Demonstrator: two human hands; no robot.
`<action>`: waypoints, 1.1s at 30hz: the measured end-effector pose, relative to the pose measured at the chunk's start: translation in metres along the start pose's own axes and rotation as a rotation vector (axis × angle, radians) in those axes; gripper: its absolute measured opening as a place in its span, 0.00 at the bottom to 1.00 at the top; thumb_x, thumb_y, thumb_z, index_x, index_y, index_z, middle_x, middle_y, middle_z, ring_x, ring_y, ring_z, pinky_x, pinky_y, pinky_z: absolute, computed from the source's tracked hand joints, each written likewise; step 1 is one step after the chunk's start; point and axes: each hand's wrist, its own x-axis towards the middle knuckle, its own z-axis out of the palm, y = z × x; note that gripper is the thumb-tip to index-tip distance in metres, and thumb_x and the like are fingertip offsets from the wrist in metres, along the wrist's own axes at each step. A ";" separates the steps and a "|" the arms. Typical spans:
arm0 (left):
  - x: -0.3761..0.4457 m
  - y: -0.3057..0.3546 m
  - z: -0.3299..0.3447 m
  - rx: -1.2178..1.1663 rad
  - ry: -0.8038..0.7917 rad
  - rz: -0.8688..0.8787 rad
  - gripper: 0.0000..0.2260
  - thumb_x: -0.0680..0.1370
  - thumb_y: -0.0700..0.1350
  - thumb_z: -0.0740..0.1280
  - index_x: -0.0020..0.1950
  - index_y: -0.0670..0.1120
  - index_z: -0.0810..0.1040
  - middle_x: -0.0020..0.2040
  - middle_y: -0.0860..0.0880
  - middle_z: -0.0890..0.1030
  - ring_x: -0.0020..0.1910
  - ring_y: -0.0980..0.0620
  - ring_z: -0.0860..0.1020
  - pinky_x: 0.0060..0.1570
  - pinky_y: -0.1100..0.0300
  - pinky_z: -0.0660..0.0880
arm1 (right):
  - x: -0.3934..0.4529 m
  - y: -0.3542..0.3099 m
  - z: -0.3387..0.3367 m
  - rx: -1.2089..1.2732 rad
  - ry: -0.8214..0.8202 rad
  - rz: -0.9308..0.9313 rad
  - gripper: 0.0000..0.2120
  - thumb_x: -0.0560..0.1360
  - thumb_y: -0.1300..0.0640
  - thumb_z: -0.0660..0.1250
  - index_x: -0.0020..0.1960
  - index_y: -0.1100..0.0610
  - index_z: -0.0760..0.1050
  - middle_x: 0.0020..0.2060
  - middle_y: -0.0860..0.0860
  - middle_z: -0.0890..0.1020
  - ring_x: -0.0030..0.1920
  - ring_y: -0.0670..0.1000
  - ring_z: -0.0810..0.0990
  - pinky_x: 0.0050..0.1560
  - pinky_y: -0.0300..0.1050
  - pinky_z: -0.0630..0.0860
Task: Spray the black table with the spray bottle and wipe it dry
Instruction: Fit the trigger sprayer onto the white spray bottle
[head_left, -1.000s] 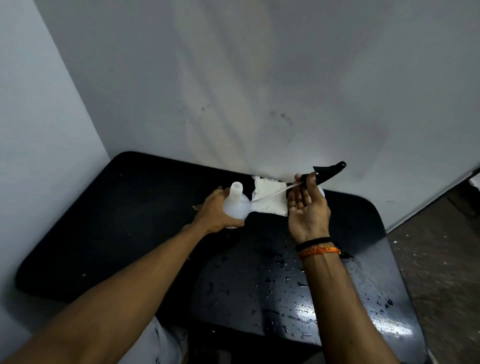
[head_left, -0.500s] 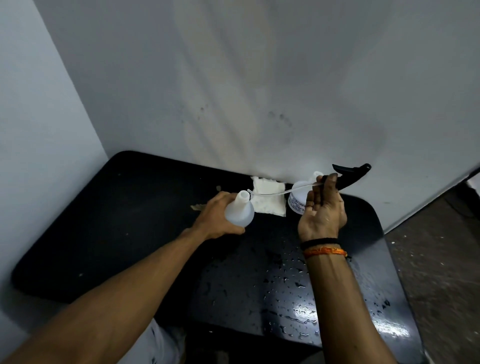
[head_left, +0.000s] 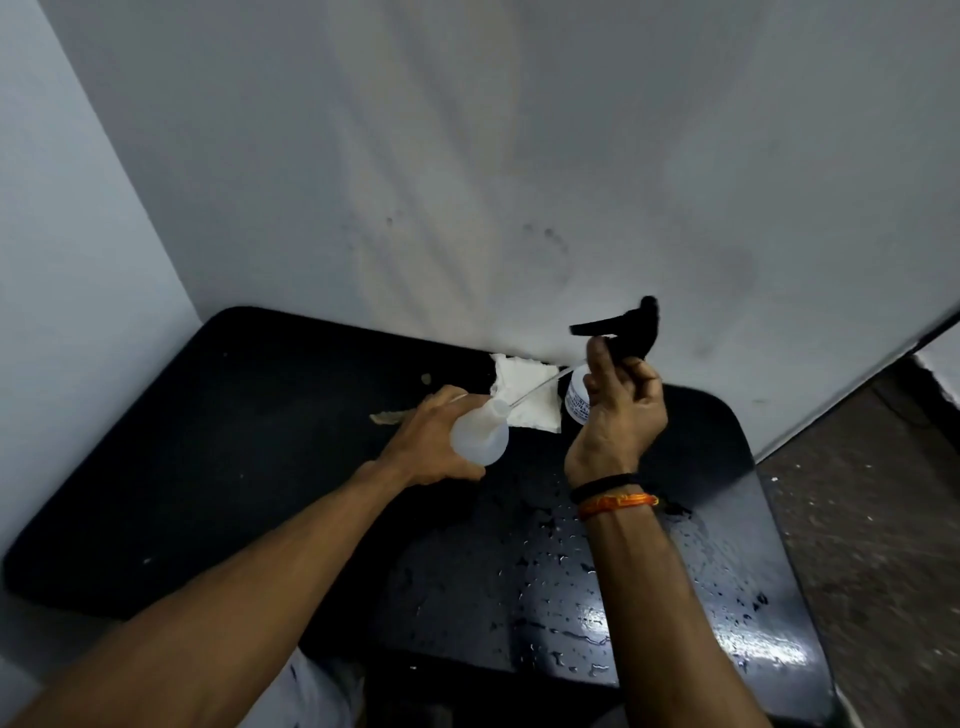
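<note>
My left hand (head_left: 434, 444) grips a translucent white spray bottle (head_left: 480, 436), tilted with its open neck pointing up and right. My right hand (head_left: 615, 415) holds the black spray head (head_left: 626, 330) above and to the right of the bottle. A thin clear dip tube (head_left: 540, 387) runs from the head down to the bottle's neck. The black table (head_left: 208, 441) carries water droplets on its near right part. A white cloth (head_left: 527, 395) lies folded by the back wall.
A small white labelled bottle (head_left: 574, 402) stands behind my right hand, next to the cloth. A brownish scrap (head_left: 389, 417) lies on the table left of my left hand. White walls close the table's back and left. Bare floor (head_left: 872, 493) lies to the right.
My right hand turned and lifted the spray head higher; its nozzle now points left. The dip tube has come further out of the bottle. My left hand tilted the bottle slightly.
</note>
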 end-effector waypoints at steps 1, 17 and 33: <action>0.001 0.002 -0.001 -0.002 -0.011 0.005 0.42 0.58 0.53 0.82 0.70 0.57 0.72 0.62 0.57 0.70 0.60 0.53 0.73 0.61 0.54 0.74 | -0.001 0.002 0.000 -0.023 -0.046 -0.020 0.15 0.67 0.65 0.79 0.49 0.57 0.76 0.39 0.46 0.87 0.44 0.44 0.85 0.49 0.39 0.81; -0.008 0.074 -0.030 -0.338 -0.011 -0.121 0.41 0.54 0.54 0.82 0.63 0.56 0.70 0.58 0.54 0.76 0.55 0.52 0.77 0.48 0.50 0.81 | -0.003 0.001 -0.002 -0.283 -0.529 -0.091 0.18 0.70 0.63 0.77 0.59 0.61 0.79 0.51 0.53 0.86 0.55 0.53 0.84 0.55 0.46 0.80; -0.021 0.089 -0.035 -0.800 -0.172 -0.172 0.35 0.55 0.40 0.79 0.61 0.49 0.74 0.53 0.49 0.80 0.44 0.60 0.81 0.38 0.70 0.76 | -0.008 -0.018 0.002 0.007 -0.679 0.199 0.15 0.81 0.63 0.59 0.65 0.67 0.73 0.61 0.63 0.80 0.62 0.62 0.79 0.62 0.55 0.76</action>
